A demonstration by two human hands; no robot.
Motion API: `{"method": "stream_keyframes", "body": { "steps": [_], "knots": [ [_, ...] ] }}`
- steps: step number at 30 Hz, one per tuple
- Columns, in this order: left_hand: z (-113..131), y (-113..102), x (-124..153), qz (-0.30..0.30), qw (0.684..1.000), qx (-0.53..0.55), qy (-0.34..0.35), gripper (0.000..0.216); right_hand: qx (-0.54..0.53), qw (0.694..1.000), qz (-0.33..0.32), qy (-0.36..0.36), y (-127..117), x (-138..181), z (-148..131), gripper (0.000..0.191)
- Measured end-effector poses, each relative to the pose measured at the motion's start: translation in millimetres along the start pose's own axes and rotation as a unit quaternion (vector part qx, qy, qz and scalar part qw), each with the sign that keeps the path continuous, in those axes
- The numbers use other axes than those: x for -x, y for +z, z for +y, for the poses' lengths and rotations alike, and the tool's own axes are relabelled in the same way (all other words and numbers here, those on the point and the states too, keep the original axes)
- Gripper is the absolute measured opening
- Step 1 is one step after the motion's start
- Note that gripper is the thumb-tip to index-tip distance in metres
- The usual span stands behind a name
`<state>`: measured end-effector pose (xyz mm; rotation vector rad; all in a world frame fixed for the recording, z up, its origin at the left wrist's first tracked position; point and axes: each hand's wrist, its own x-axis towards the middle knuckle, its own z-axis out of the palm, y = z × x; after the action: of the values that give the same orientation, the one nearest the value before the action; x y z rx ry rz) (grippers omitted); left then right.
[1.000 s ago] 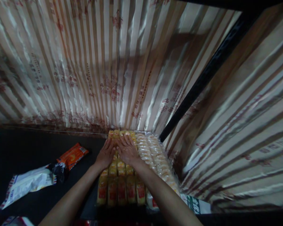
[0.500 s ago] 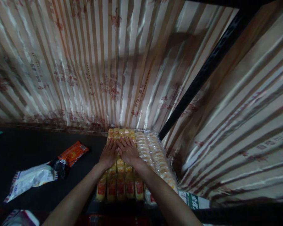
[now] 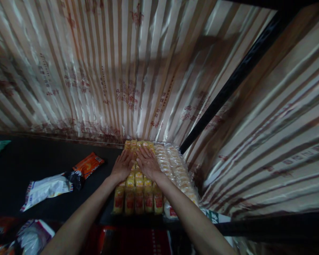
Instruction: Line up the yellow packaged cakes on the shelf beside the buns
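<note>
Both hands lie flat on a stack of yellow snack packets [image 3: 135, 198] with red labels, set in rows on a dark shelf [image 3: 42, 159]. My left hand [image 3: 121, 166] rests on the left rows with its fingers stretched toward the back. Right beside it, my right hand [image 3: 147, 163] presses on the middle rows, fingers spread. To the right of the yellow packets lies a clear bag of pale round crackers [image 3: 175, 170], touching the striped foil wall.
An orange packet [image 3: 88, 164] and a white crumpled bag [image 3: 46, 188] lie on the shelf to the left. A black upright post [image 3: 228, 85] stands at the back right. Striped foil sheeting [image 3: 108, 71] lines the back and right sides. More bags [image 3: 34, 237] sit at the lower left.
The camera has tilted down a little, so the shelf and packets sit higher in view. Both hands have stayed flat on the yellow packets.
</note>
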<state>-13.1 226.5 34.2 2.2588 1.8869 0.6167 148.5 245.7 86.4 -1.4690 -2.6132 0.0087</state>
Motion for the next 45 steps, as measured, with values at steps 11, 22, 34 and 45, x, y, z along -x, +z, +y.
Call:
{"method": "stream_keyframes", "body": {
  "steps": [11,22,34,45],
  "knots": [
    [19.8,17.9,91.3,0.184,0.982,0.024,0.017,0.052,-0.015,0.999,-0.007,-0.035,9.4,61.6,-35.5,0.048],
    [32.2,25.6,86.3,0.178,0.984,-0.010,0.030,0.048,-0.012,0.999,-0.027,-0.027,14.7,64.0,-32.3,0.048],
    [38.7,25.8,84.3,0.156,0.987,-0.022,0.010,0.045,-0.016,0.999,-0.016,-0.029,18.0,64.9,-30.4,0.046],
    [37.5,13.5,93.5,0.187,0.982,-0.028,-0.022,0.047,0.004,0.999,0.027,0.036,17.2,65.1,-28.9,0.049]
  ]
}}
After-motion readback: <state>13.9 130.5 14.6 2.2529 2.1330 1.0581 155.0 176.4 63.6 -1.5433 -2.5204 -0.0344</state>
